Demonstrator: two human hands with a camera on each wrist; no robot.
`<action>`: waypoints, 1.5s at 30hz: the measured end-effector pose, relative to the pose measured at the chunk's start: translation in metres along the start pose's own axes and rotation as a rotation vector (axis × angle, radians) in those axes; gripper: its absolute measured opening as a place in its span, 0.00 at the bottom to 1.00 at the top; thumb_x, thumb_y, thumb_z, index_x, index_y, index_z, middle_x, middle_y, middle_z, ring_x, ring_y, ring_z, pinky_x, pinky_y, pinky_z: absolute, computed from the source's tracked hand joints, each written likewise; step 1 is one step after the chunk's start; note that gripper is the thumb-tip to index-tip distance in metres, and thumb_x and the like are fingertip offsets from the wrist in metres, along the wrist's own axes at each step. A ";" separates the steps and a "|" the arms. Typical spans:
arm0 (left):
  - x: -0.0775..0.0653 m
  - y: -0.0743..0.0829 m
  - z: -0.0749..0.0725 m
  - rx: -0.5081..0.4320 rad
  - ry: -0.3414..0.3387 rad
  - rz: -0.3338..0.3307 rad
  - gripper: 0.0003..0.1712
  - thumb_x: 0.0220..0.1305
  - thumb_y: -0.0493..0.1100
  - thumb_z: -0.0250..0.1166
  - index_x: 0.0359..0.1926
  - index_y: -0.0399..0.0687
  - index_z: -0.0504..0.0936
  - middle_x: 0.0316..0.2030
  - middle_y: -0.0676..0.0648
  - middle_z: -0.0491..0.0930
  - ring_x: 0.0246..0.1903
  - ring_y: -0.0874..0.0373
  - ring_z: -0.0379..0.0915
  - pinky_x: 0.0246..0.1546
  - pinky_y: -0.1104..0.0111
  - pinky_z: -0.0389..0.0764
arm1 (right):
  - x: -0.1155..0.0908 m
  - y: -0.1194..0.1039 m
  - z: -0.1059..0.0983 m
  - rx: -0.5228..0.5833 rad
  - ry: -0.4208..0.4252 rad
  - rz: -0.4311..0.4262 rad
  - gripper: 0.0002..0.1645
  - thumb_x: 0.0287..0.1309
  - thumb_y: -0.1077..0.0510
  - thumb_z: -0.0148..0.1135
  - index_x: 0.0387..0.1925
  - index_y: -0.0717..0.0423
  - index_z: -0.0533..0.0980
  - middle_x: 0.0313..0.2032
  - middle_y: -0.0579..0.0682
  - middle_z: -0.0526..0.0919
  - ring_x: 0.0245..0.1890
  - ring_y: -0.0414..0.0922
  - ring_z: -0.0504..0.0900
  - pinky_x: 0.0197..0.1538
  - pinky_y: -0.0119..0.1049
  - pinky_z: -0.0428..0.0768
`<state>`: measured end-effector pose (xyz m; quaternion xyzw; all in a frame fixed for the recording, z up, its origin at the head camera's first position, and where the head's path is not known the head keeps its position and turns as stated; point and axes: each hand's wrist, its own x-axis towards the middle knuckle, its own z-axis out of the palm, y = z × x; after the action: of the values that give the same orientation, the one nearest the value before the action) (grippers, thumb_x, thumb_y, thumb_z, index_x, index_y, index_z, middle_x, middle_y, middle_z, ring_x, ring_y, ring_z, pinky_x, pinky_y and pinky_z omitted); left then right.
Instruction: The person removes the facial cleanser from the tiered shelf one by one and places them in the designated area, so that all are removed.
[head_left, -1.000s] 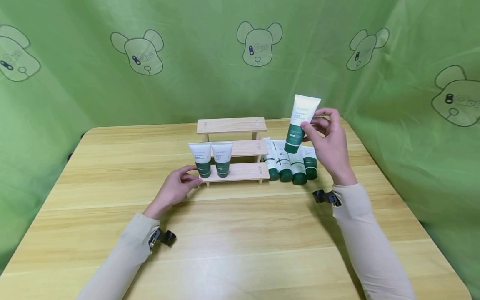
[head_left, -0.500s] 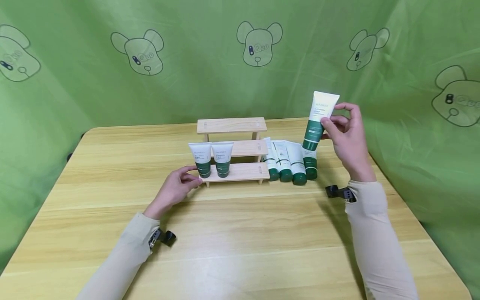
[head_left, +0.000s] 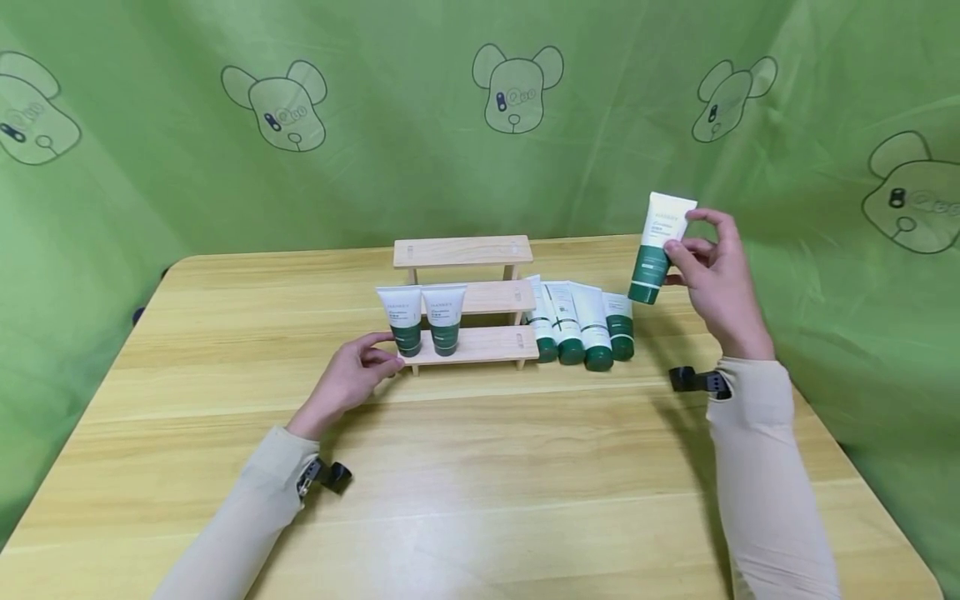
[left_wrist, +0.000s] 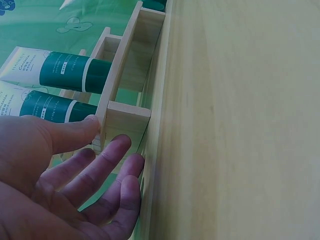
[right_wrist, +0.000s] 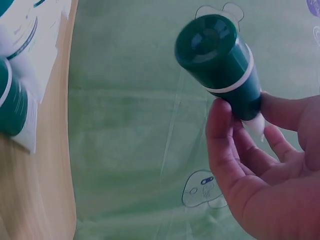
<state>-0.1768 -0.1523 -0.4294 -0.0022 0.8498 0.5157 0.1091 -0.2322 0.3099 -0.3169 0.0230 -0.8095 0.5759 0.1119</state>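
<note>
My right hand (head_left: 718,279) holds a white-and-green squeeze tube (head_left: 662,246) in the air above the table's right side, cap down and slightly tilted. In the right wrist view, thumb and fingers pinch the tube (right_wrist: 220,62) around its body, its dark green cap toward the camera. My left hand (head_left: 351,377) grips the left end of the lowest step of a three-step wooden stand (head_left: 487,343); in the left wrist view the thumb lies on its edge, the fingers below. Two similar tubes, a left one (head_left: 405,321) and a right one (head_left: 444,319), stand cap down on that step.
Several more tubes (head_left: 592,329) lie side by side on the table, just right of the stand. The middle step (head_left: 491,296) and top step (head_left: 463,251) rise behind. A green curtain (head_left: 420,167) hangs behind the wooden table (head_left: 480,483) and along its sides.
My right hand has carried its tube to the right, away from the stand, past the lying tubes. My left hand, the stand and the two standing tubes keep their places.
</note>
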 end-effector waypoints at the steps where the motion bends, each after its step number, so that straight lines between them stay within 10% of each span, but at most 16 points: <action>1: 0.000 0.000 0.000 0.001 0.000 -0.001 0.32 0.70 0.43 0.67 0.72 0.45 0.70 0.49 0.40 0.86 0.44 0.49 0.82 0.38 0.66 0.77 | 0.001 0.002 -0.001 -0.036 -0.006 0.009 0.28 0.74 0.56 0.55 0.70 0.41 0.60 0.46 0.44 0.80 0.45 0.41 0.79 0.40 0.29 0.84; 13: -0.001 0.001 0.000 0.002 -0.003 -0.001 0.33 0.70 0.43 0.67 0.72 0.45 0.70 0.50 0.40 0.86 0.45 0.49 0.82 0.38 0.66 0.77 | 0.009 0.023 -0.015 -0.154 -0.062 0.095 0.29 0.76 0.53 0.53 0.72 0.43 0.58 0.46 0.43 0.78 0.43 0.37 0.80 0.42 0.31 0.85; 21: -0.001 0.000 0.000 -0.001 -0.002 0.000 0.33 0.70 0.43 0.67 0.72 0.45 0.70 0.50 0.40 0.86 0.46 0.49 0.82 0.39 0.66 0.77 | 0.015 0.047 -0.021 -0.282 -0.145 0.165 0.36 0.77 0.48 0.51 0.77 0.50 0.52 0.55 0.60 0.75 0.43 0.37 0.79 0.46 0.37 0.86; 45: -0.002 0.002 0.000 0.014 -0.002 0.012 0.32 0.70 0.43 0.67 0.72 0.44 0.70 0.49 0.41 0.87 0.46 0.49 0.83 0.40 0.66 0.77 | 0.020 0.091 -0.023 -0.328 -0.353 0.334 0.37 0.78 0.51 0.50 0.77 0.58 0.48 0.60 0.71 0.71 0.45 0.48 0.82 0.52 0.47 0.84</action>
<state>-0.1749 -0.1518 -0.4275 0.0042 0.8533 0.5103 0.1068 -0.2628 0.3640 -0.3898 -0.0294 -0.8913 0.4350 -0.1248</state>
